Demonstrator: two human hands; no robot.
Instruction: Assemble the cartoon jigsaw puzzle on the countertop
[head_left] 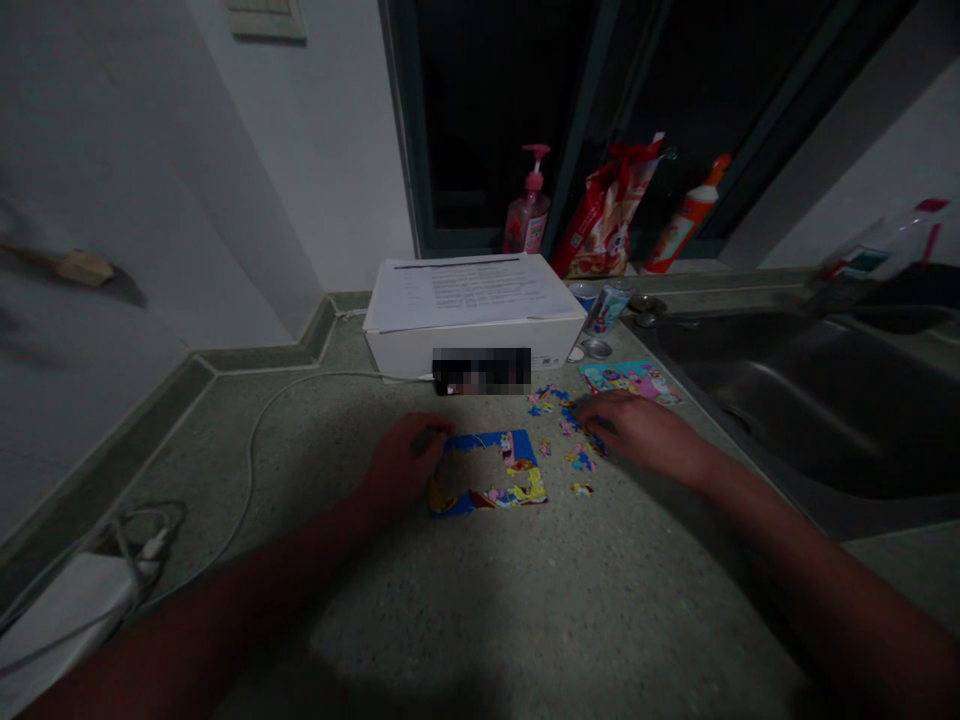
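A partly assembled jigsaw puzzle [480, 499] with a blue and yellow cartoon border lies on the counter, its middle bare. My left hand [409, 458] rests at the puzzle's left side; its fingers bend over the upper left corner, with a gap between thumb and forefinger. Loose jigsaw pieces [580, 458] are scattered to the right of the puzzle. Over these pieces is my right hand [637, 428], fingers pointing down and left among them, thumb apart. Its fingertips are dim, and no held piece shows. A colourful cartoon picture card [634, 381] lies just behind that hand.
Behind the puzzle stands a white box [405, 345] with a printed sheet [480, 290] on top. A can [607, 308] leans beside it. The sink [810, 400] is on the right. A white cable [251, 450] curves across the counter's left side. Bottles, including a pump bottle [527, 215], line the windowsill.
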